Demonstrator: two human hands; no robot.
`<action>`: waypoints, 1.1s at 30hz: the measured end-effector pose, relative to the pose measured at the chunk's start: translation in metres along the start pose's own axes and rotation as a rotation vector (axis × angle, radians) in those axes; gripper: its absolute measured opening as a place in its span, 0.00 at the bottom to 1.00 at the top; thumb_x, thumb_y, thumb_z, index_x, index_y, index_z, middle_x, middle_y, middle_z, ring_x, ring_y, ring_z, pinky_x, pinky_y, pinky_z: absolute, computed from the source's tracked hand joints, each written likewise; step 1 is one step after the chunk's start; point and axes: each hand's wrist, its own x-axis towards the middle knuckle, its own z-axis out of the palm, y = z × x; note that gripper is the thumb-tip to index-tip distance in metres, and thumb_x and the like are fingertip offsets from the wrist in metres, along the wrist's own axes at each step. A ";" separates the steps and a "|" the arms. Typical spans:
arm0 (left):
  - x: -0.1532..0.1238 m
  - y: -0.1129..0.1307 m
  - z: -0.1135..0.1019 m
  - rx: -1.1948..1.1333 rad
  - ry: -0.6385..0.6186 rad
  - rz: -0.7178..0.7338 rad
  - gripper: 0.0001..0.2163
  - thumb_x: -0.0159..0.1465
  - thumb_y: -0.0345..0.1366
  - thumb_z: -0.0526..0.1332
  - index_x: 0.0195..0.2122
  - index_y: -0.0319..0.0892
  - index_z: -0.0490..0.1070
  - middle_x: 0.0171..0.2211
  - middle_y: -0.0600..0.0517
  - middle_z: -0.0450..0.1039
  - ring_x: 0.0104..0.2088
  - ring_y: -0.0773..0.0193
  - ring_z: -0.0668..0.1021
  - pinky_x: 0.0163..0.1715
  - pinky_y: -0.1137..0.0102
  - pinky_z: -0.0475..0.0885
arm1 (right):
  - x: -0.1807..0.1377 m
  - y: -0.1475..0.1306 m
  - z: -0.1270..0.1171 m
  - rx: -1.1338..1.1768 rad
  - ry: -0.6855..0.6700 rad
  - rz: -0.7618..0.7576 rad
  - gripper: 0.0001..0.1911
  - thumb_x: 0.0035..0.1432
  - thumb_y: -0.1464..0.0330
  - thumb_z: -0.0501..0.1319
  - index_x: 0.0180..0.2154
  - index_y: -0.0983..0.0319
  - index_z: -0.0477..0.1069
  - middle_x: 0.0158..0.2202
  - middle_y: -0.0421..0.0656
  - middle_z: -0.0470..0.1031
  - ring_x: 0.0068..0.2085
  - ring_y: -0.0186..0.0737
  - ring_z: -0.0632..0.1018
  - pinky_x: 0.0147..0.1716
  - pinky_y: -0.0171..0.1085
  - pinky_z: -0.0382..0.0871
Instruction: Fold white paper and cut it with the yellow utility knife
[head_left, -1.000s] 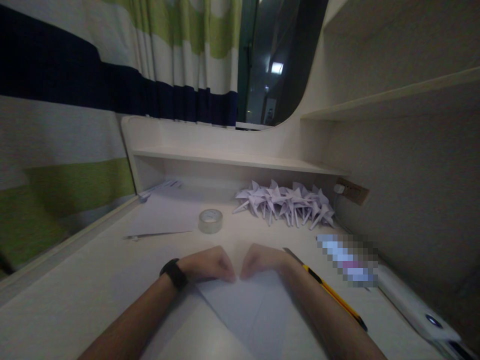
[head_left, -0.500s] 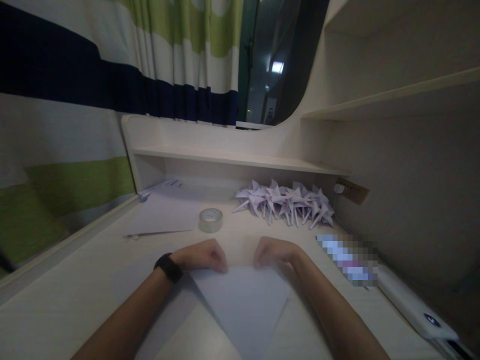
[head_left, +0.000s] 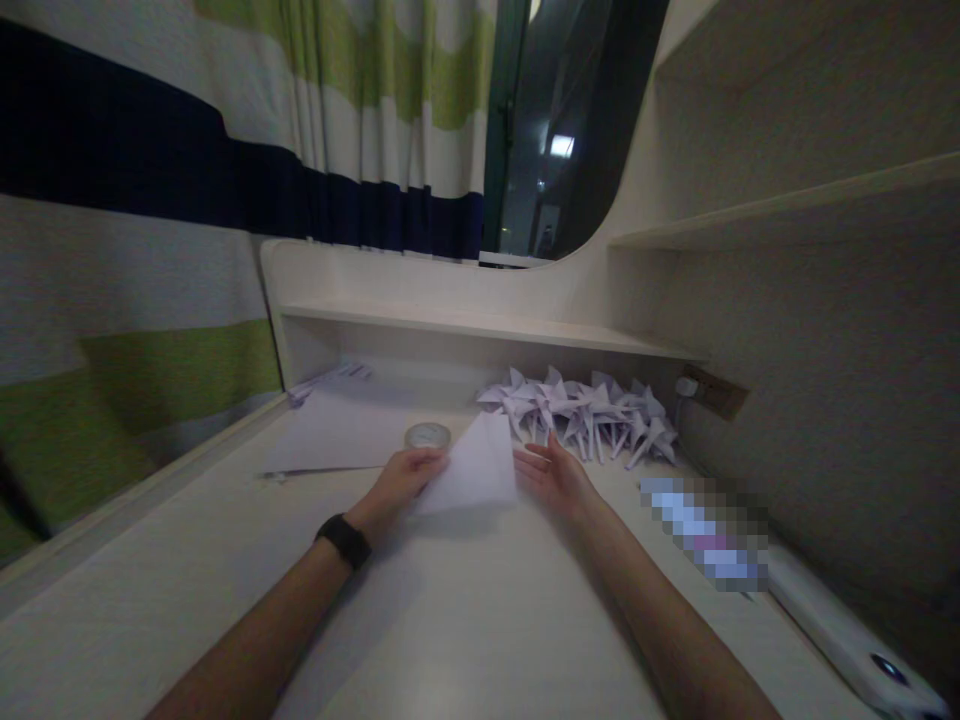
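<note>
From ten to eleven o'clock you have a banded curtain (head_left: 390, 150); at one, a dark window (head_left: 574, 185); at two, shelves (head_left: 795, 206); at three, a socket (head_left: 724, 395) with a plug (head_left: 685, 386); at four, a white device (head_left: 832, 618) beside a pixelated item (head_left: 712, 540).

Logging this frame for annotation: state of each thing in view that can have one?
Left hand: closed on the white paper
Right hand: open beside the paper; contact unclear
White paper: held, tilted
Tape roll: lying flat
Sheets: lying flat
Paper pinwheels: folded, heaped together
Curtain: partly drawn, window partly uncovered
Plug: in the socket
Pixelated item: unreadable
</note>
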 end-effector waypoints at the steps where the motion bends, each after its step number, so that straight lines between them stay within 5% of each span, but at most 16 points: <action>1: -0.001 0.001 0.003 -0.036 0.044 0.013 0.20 0.57 0.51 0.62 0.34 0.36 0.75 0.29 0.49 0.74 0.28 0.63 0.72 0.26 0.72 0.62 | 0.000 0.007 0.004 0.027 0.026 0.022 0.18 0.64 0.54 0.52 0.41 0.63 0.63 0.43 0.53 0.76 0.40 0.43 0.80 0.37 0.42 0.76; 6: -0.001 0.004 0.013 -0.127 0.220 0.019 0.20 0.54 0.53 0.63 0.32 0.38 0.73 0.27 0.49 0.73 0.26 0.61 0.72 0.24 0.71 0.63 | -0.002 0.026 0.014 0.006 0.175 0.039 0.14 0.62 0.57 0.56 0.40 0.61 0.62 0.35 0.48 0.76 0.34 0.40 0.80 0.36 0.40 0.75; 11: 0.003 -0.004 0.017 -0.195 0.269 0.041 0.21 0.53 0.54 0.64 0.36 0.40 0.70 0.26 0.51 0.72 0.25 0.64 0.72 0.21 0.73 0.63 | -0.007 0.031 0.019 -0.064 -0.103 0.248 0.30 0.60 0.46 0.49 0.36 0.68 0.66 0.33 0.57 0.77 0.34 0.49 0.80 0.36 0.46 0.75; 14: -0.001 -0.007 0.023 -0.282 0.156 -0.010 0.22 0.53 0.53 0.65 0.38 0.41 0.68 0.28 0.52 0.73 0.25 0.64 0.74 0.21 0.74 0.64 | -0.005 0.038 0.024 -0.020 -0.223 0.140 0.27 0.58 0.47 0.55 0.36 0.66 0.69 0.30 0.51 0.78 0.33 0.46 0.80 0.39 0.46 0.74; 17: -0.007 -0.006 0.029 -0.369 -0.110 -0.096 0.22 0.53 0.50 0.68 0.41 0.41 0.67 0.34 0.48 0.76 0.31 0.60 0.78 0.28 0.70 0.71 | -0.001 0.043 0.023 -0.006 -0.169 -0.129 0.17 0.52 0.57 0.67 0.37 0.63 0.71 0.32 0.45 0.78 0.32 0.41 0.79 0.38 0.41 0.74; 20: -0.011 -0.003 0.029 -0.361 -0.279 -0.151 0.23 0.55 0.50 0.67 0.45 0.39 0.68 0.39 0.43 0.76 0.36 0.56 0.79 0.36 0.62 0.75 | 0.000 0.041 0.017 -0.122 -0.137 -0.230 0.17 0.45 0.63 0.71 0.36 0.64 0.73 0.33 0.45 0.79 0.32 0.40 0.78 0.35 0.39 0.73; 27: -0.003 -0.003 0.005 -0.243 0.041 -0.127 0.22 0.53 0.51 0.67 0.38 0.35 0.74 0.35 0.43 0.77 0.32 0.57 0.79 0.29 0.67 0.76 | 0.000 0.034 0.005 -0.332 -0.209 -0.197 0.16 0.42 0.62 0.72 0.31 0.66 0.75 0.29 0.45 0.79 0.28 0.39 0.78 0.32 0.37 0.71; 33: 0.000 -0.009 -0.005 -0.170 0.012 -0.144 0.19 0.50 0.48 0.70 0.31 0.35 0.76 0.28 0.46 0.77 0.26 0.62 0.77 0.25 0.71 0.73 | 0.002 0.035 0.002 -0.395 -0.280 -0.163 0.21 0.41 0.62 0.72 0.38 0.64 0.76 0.32 0.45 0.80 0.29 0.40 0.78 0.34 0.39 0.71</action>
